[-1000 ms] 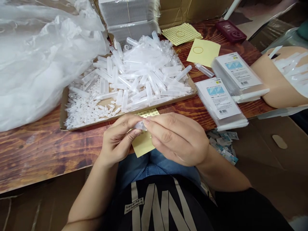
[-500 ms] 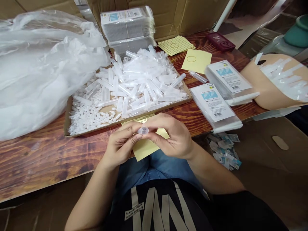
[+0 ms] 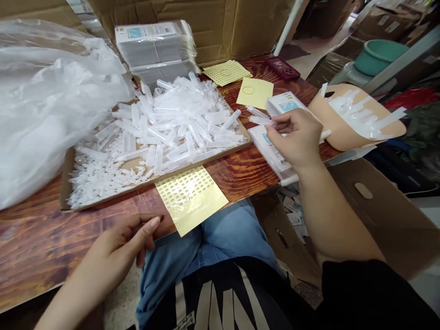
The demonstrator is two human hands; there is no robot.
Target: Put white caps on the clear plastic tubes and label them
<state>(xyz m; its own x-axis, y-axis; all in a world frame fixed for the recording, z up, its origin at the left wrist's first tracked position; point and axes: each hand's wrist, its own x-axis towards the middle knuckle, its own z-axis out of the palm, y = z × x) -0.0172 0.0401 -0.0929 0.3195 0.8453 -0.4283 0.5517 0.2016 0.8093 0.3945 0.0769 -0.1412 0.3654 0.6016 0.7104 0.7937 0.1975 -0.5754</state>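
A translucent plastic tube (image 3: 258,120) sticks out from between the thumb and fingers of my right hand (image 3: 295,137). It is right beside a second tube (image 3: 255,111) lying on the table, and I cannot tell whether the two touch. Below that hand is a stack of clear plastic sleeves with a printed card (image 3: 277,153). At the table's front edge, my left hand (image 3: 127,240) is loosely curled with no object visible in it. Nearest to it lies a yellow sheet (image 3: 202,208) with rows of small stickers, overhanging the edge.
A shallow cardboard tray (image 3: 161,176) holds a heap of tubes and small white tips. To its left bulges a large plastic bag (image 3: 58,105). A tan container (image 3: 326,121) with white strips stands at right. Banded packs (image 3: 154,43) are stacked behind.
My hands have parted. The right one has carried the tube to the right, over beside the other tube; the left has let go and dropped back left. The view has shifted rightward.
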